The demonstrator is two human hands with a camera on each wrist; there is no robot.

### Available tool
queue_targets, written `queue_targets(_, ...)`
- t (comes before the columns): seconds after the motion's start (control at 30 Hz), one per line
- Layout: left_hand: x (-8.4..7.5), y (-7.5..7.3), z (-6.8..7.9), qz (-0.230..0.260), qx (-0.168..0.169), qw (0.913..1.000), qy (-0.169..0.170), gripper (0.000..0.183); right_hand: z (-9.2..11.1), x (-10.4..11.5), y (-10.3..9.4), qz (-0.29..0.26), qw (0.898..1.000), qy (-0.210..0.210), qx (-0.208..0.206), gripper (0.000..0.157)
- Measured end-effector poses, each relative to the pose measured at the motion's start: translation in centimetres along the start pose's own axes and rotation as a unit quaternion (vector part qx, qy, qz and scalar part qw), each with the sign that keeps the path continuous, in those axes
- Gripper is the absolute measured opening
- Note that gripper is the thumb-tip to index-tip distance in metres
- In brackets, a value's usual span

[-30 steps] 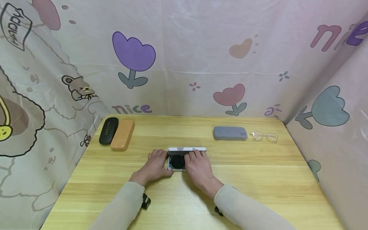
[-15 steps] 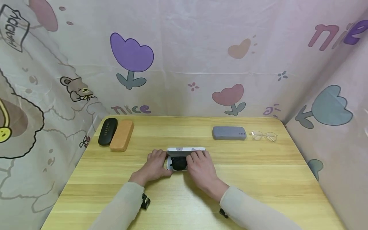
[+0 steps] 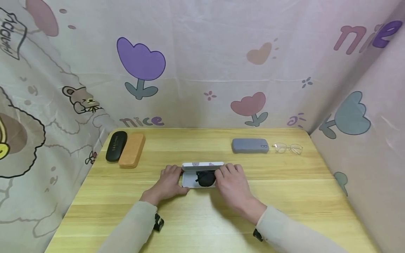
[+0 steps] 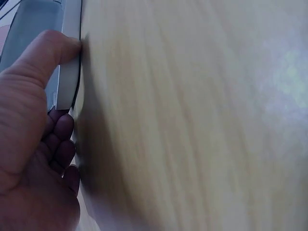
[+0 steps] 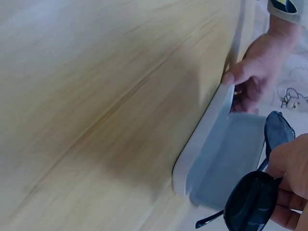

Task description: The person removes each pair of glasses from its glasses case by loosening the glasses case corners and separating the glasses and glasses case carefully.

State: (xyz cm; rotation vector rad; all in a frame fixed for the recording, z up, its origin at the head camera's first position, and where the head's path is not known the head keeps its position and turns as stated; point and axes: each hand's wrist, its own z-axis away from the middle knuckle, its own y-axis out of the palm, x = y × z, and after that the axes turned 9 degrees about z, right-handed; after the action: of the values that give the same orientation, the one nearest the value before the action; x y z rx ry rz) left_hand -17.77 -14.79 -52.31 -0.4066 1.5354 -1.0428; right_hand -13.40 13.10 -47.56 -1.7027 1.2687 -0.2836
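An open glasses case point(image 3: 189, 180) with a pale grey inside lies at mid-table, its patterned white lid raised at the back. My left hand point(image 3: 168, 183) grips the case's left end; the left wrist view shows the thumb over the front wall point(image 4: 70, 77) and fingers curled at the end. Black sunglasses point(image 3: 206, 179) are pinched in my right hand point(image 3: 233, 184) over the right part of the case. In the right wrist view, both dark lenses point(image 5: 252, 199) show beside my fingers, and the case floor beneath is bare. My right hand covers the case's right end.
A black glasses case point(image 3: 116, 146) and a tan case point(image 3: 132, 150) lie side by side at the back left. Back right are a grey-blue case point(image 3: 250, 146) and thin-framed eyeglasses point(image 3: 287, 148). A printed curtain point(image 3: 190, 52) stands behind the wooden table point(image 3: 190, 221).
My right hand has shifted to the right with the sunglasses, baring the left part of the case floor. My left hand keeps its grip on the case. The head view has turned slightly.
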Motion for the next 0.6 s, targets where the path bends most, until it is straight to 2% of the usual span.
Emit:
queue_targets(0.17,0.0,-0.1,0.0,-0.003,0.004,1.0000,-0.001,0.085,1.4,-2.3,0.0,-0.004,1.000,0.011,0.001,0.009)
queue_targets(0.33,-0.1,-0.2,0.2,-0.001,0.007,1.0000,-0.002,0.087,3.0,-4.9,0.7,-0.002,1.000,0.022,0.001,0.008)
queue_targets(0.6,-0.1,-0.1,0.2,0.006,0.010,0.9999,-0.009,0.088,5.4,-8.9,1.9,0.019,0.996,0.037,0.083,0.014)
